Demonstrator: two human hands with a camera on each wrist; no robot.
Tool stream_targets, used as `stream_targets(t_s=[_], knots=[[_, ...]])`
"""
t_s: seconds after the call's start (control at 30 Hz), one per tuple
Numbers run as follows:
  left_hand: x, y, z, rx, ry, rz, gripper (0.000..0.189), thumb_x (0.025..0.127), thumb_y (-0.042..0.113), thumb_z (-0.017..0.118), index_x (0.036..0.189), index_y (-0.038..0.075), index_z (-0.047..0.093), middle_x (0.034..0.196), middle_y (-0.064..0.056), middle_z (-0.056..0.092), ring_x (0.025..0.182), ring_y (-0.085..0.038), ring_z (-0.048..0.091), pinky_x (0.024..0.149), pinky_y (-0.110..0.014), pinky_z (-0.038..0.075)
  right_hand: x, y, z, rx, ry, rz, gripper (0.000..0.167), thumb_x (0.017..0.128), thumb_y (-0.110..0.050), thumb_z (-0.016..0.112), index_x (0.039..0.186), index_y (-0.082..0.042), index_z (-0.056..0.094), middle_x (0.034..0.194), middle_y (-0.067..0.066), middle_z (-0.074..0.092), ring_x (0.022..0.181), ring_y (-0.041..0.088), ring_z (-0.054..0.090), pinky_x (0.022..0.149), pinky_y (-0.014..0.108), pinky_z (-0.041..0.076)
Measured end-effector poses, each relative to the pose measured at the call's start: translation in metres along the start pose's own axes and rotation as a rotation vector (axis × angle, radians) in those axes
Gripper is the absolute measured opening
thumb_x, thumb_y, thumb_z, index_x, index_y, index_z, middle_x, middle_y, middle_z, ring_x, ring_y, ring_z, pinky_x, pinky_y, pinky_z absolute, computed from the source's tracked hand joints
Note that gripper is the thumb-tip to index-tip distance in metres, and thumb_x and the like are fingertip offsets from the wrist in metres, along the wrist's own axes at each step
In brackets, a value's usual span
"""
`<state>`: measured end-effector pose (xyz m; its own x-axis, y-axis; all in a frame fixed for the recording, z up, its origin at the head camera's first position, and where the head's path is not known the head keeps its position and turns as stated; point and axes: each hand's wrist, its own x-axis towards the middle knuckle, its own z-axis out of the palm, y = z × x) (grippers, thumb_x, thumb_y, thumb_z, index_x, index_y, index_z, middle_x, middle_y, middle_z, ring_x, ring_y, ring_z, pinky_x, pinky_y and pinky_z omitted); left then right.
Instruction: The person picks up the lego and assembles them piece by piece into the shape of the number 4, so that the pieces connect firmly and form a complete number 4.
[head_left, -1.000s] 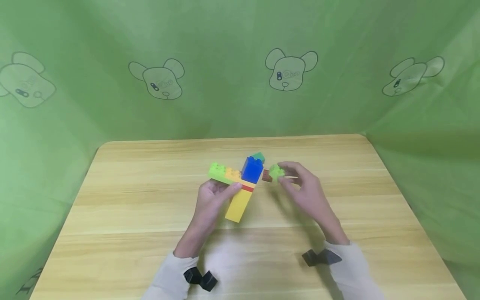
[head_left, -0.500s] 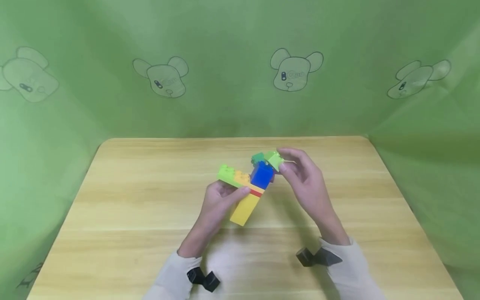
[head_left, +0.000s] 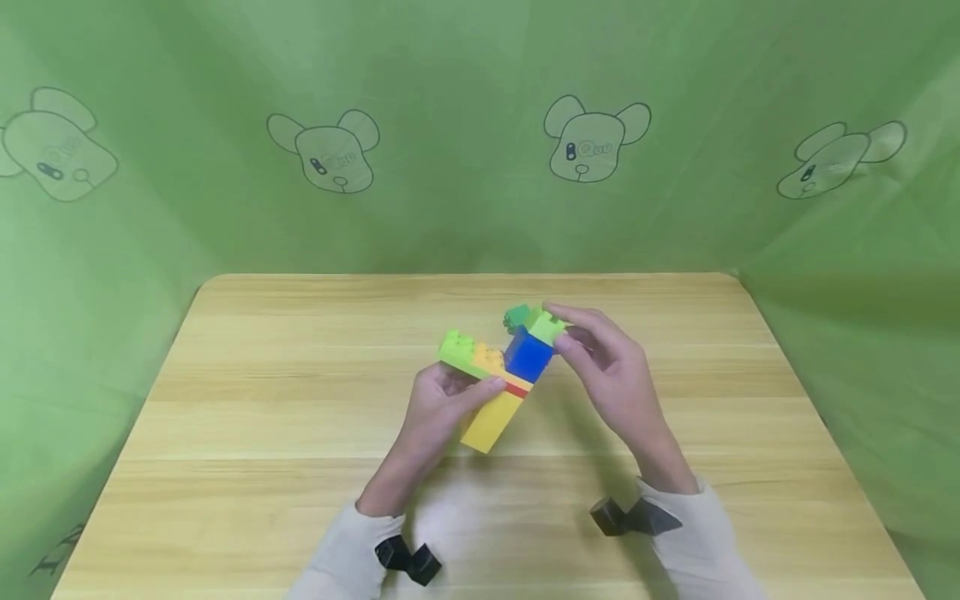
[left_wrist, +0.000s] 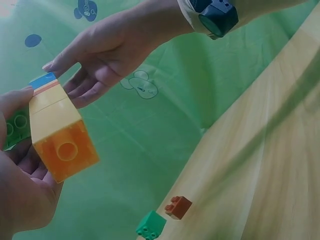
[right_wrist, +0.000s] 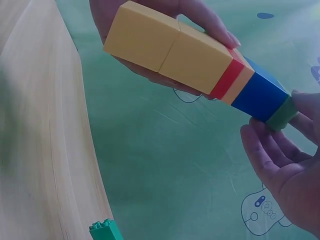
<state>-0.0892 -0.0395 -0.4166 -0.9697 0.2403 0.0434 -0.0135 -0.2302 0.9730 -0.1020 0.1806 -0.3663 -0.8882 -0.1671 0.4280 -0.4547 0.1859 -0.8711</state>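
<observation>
My left hand (head_left: 441, 408) grips a built stack of toy building bricks, held tilted above the table. Its lower part is yellow (head_left: 491, 423), followed by a thin red layer (head_left: 517, 390), an orange layer and a blue brick (head_left: 529, 358). A lime brick (head_left: 456, 347) and an orange studded piece (head_left: 489, 358) stick out to the left. With thumb and fingers, my right hand (head_left: 615, 375) pinches a light green brick (head_left: 547, 326) that sits against the blue brick's studded end. In the right wrist view this green brick (right_wrist: 283, 114) touches the blue one.
On the wooden table (head_left: 300, 400), behind the stack, lies a darker green brick (head_left: 517, 317). A reddish-brown brick (left_wrist: 178, 207) lies near it in the left wrist view. Green cloth (head_left: 450, 225) with printed bear heads hangs round the table's back and sides.
My right hand has brought the light green brick leftward and up onto the blue brick's end. The stack in my left hand has shifted slightly right, now covering the brown brick in the head view.
</observation>
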Motion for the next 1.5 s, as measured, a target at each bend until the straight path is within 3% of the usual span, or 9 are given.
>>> stream_targets(t_s=[0.17, 0.4, 0.53, 0.73, 0.9, 1.0, 1.13, 1.27, 1.5], knots=[[0.000, -0.002, 0.001, 0.013, 0.009, 0.023, 0.034, 0.092, 0.018, 0.077, 0.122, 0.003, 0.068, 0.117, -0.011, 0.073, 0.102, -0.024, 0.068, 0.082, -0.031, 0.059, -0.003, 0.001, 0.002, 0.005, -0.022, -0.003, 0.044, 0.097, 0.011, 0.063, 0.140, 0.001, 0.061, 0.128, 0.006, 0.066, 0.101, 0.018, 0.068, 0.091, 0.026, 0.060], [0.001, -0.004, 0.004, -0.004, 0.016, 0.062, 0.031, 0.091, 0.014, 0.078, 0.118, 0.001, 0.069, 0.114, -0.012, 0.074, 0.103, -0.024, 0.068, 0.088, -0.032, 0.060, -0.006, 0.001, 0.008, 0.051, -0.122, 0.006, 0.078, 0.082, 0.021, 0.075, 0.150, -0.004, 0.047, 0.139, 0.019, 0.059, 0.102, 0.019, 0.072, 0.081, 0.034, 0.064], [0.001, -0.004, 0.005, -0.005, 0.020, 0.055, 0.033, 0.091, 0.015, 0.079, 0.119, 0.002, 0.070, 0.114, -0.012, 0.074, 0.099, -0.023, 0.069, 0.083, -0.031, 0.061, -0.005, 0.001, 0.010, 0.070, -0.100, -0.002, 0.078, 0.080, 0.023, 0.075, 0.148, -0.003, 0.049, 0.138, 0.021, 0.060, 0.099, 0.021, 0.073, 0.077, 0.037, 0.064], [0.002, -0.005, 0.006, -0.010, 0.019, 0.049, 0.032, 0.090, 0.016, 0.080, 0.117, 0.003, 0.071, 0.111, -0.012, 0.074, 0.095, -0.022, 0.068, 0.080, -0.029, 0.061, -0.004, 0.001, 0.009, 0.079, -0.061, -0.008, 0.072, 0.077, 0.025, 0.077, 0.141, 0.001, 0.056, 0.137, 0.014, 0.062, 0.099, 0.021, 0.074, 0.076, 0.036, 0.064], [0.003, -0.007, 0.007, -0.006, 0.011, 0.045, 0.031, 0.089, 0.016, 0.081, 0.116, 0.004, 0.071, 0.109, -0.011, 0.074, 0.093, -0.021, 0.067, 0.079, -0.028, 0.060, -0.005, 0.000, 0.006, 0.087, -0.047, 0.009, 0.069, 0.077, 0.025, 0.077, 0.140, 0.003, 0.057, 0.137, 0.011, 0.061, 0.100, 0.021, 0.074, 0.078, 0.034, 0.064], [0.003, -0.007, 0.008, -0.001, 0.010, 0.045, 0.032, 0.090, 0.018, 0.081, 0.117, 0.005, 0.071, 0.111, -0.010, 0.074, 0.096, -0.022, 0.068, 0.081, -0.029, 0.060, -0.006, 0.001, 0.007, 0.097, -0.063, 0.029, 0.068, 0.083, 0.021, 0.074, 0.145, -0.001, 0.054, 0.141, 0.013, 0.058, 0.105, 0.023, 0.072, 0.081, 0.035, 0.064], [0.005, -0.009, 0.011, -0.001, 0.008, 0.059, 0.033, 0.092, 0.019, 0.080, 0.120, 0.005, 0.070, 0.115, -0.010, 0.073, 0.106, -0.024, 0.067, 0.089, -0.033, 0.059, -0.011, 0.004, 0.006, 0.105, -0.140, 0.091, 0.082, 0.091, 0.014, 0.070, 0.160, -0.016, 0.037, 0.147, 0.017, 0.051, 0.119, 0.029, 0.065, 0.085, 0.036, 0.063], [0.007, -0.013, 0.015, 0.011, -0.020, 0.042, 0.034, 0.092, 0.018, 0.080, 0.122, 0.005, 0.070, 0.123, -0.007, 0.073, 0.122, -0.022, 0.064, 0.105, -0.038, 0.053, -0.019, 0.010, 0.005, 0.103, -0.181, 0.127, 0.098, 0.092, 0.014, 0.069, 0.166, -0.025, 0.019, 0.143, 0.025, 0.052, 0.121, 0.031, 0.064, 0.088, 0.037, 0.062], [0.005, -0.015, 0.018, 0.017, -0.048, -0.019, 0.036, 0.092, 0.018, 0.079, 0.125, 0.006, 0.069, 0.128, -0.004, 0.072, 0.128, -0.020, 0.061, 0.111, -0.041, 0.048, -0.025, 0.016, 0.003, 0.088, -0.139, 0.095, 0.098, 0.088, 0.018, 0.071, 0.164, -0.022, 0.025, 0.136, 0.029, 0.056, 0.112, 0.018, 0.070, 0.084, 0.037, 0.063]])
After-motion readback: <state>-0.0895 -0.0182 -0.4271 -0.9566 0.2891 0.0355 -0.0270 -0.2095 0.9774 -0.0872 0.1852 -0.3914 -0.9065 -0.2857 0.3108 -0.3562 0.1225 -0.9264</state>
